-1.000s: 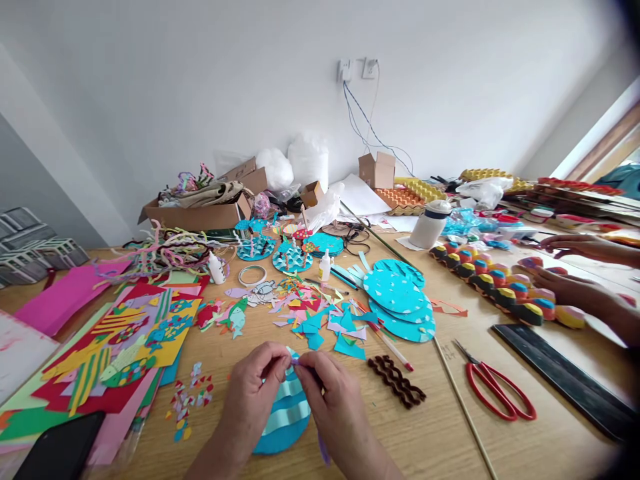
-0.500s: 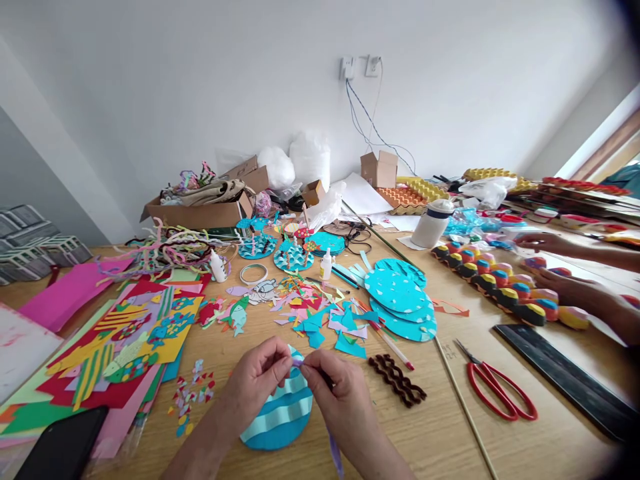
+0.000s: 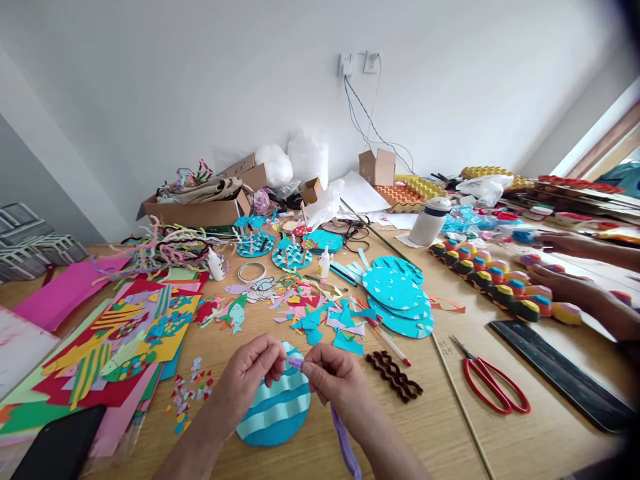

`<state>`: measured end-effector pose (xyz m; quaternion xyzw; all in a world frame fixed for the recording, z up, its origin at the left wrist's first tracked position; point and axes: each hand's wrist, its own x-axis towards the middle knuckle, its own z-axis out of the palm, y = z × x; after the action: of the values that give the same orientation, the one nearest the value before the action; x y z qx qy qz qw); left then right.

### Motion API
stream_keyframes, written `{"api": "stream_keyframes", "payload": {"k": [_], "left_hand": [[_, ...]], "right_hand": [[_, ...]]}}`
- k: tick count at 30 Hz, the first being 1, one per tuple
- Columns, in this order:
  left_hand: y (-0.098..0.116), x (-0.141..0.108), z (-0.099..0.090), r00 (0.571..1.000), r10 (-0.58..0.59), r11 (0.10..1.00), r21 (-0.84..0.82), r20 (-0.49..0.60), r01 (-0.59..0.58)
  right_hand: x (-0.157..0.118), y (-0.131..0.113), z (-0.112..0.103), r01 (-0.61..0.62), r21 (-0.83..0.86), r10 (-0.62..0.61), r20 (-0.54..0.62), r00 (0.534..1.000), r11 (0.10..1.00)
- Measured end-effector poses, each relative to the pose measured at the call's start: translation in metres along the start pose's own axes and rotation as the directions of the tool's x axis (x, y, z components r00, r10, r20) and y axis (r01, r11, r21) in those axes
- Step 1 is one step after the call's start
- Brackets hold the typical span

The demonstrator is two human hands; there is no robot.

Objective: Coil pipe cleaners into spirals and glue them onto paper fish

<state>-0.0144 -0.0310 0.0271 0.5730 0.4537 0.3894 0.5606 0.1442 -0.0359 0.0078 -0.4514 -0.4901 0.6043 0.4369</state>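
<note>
A long, limp purple strip (image 3: 345, 443) trails right of our round blue disc with pale wavy bands (image 3: 277, 410), its end pinched above the disc by our right hand (image 3: 333, 377); whether our left hand (image 3: 253, 367), just beside, grips anything, we cannot tell. We seem to be shaping that end, which likely calls next for a steady pinch.

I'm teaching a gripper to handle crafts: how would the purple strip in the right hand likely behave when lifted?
The purple strip is probably floppy, since its tail bends below the right hand. It's likely light, being narrow and pinched between fingertips.
</note>
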Motion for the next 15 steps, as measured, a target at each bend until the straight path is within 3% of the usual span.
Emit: {"api": "stream_keyframes", "payload": {"k": [6,9,12,15], "left_hand": [[-0.0021,-0.0026,0.0017,0.997,0.066,0.969,0.233,0.050,-0.076],[-0.0040,-0.0013,0.0059,0.991,0.132,0.930,0.345,0.015,-0.129],[-0.0057,0.0002,0.0073,0.967,0.257,0.836,0.500,0.003,-0.224],[-0.0087,0.0015,0.0064,0.914,0.405,0.689,0.652,0.014,-0.316]], "right_hand": [[-0.0021,-0.0029,0.0029,0.034,-0.089,-0.036,-0.016,0.999,0.995],[-0.0024,-0.0025,0.0037,0.039,-0.111,-0.040,-0.007,0.999,0.993],[-0.0035,-0.0015,0.0045,0.048,-0.130,-0.048,0.005,0.999,0.990],[-0.0050,-0.0009,0.0064,0.101,-0.216,-0.112,-0.038,0.993,0.971]]}}
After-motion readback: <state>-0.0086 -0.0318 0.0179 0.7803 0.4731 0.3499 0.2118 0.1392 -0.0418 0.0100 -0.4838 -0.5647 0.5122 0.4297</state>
